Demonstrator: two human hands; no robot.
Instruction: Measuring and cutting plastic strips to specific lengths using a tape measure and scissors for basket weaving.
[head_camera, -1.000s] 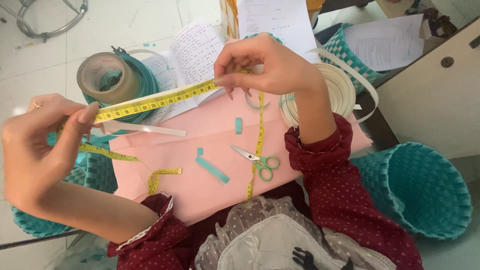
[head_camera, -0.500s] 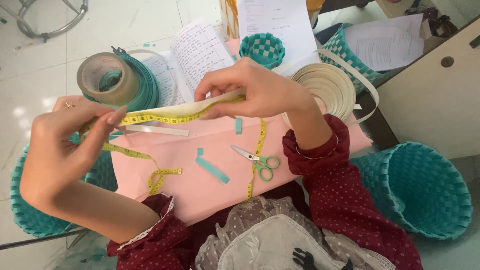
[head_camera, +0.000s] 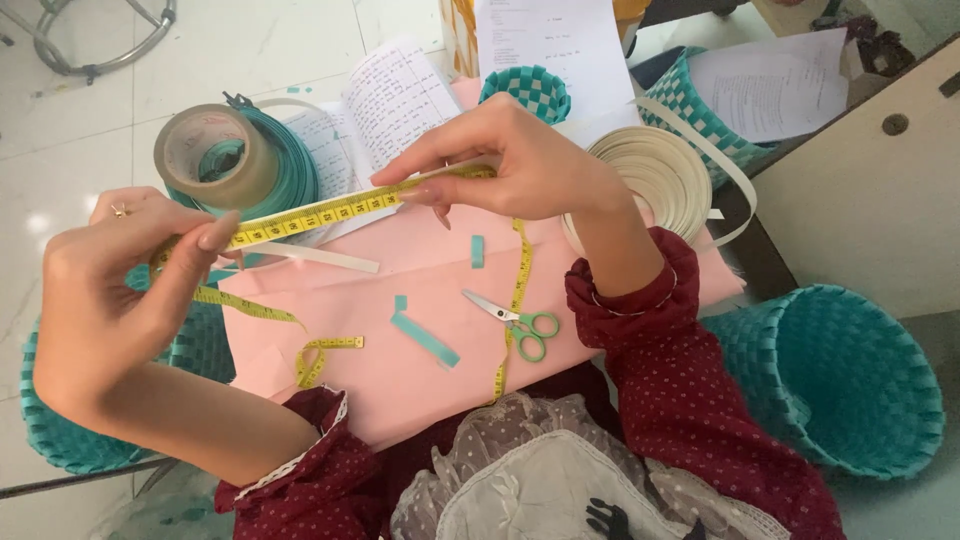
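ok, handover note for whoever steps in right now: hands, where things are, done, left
Left hand: pinches the yellow measuring tape near its end, raised above the pink board.
Right hand: pinches the same tape, with a cream strip held along it; the rest of the tape hangs down across the board.
On the board: small green-handled scissors, three short teal strip pieces.
Behind: cream strip roll, teal strip roll, tape roll.
Done: teal pieces lie cut.
Left: cream strip shows no cut yet.

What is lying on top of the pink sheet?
On the pink sheet lie small green-handled scissors, teal strip pieces and loose yellow measuring tape. Whatever lies beneath the sheet is covered.
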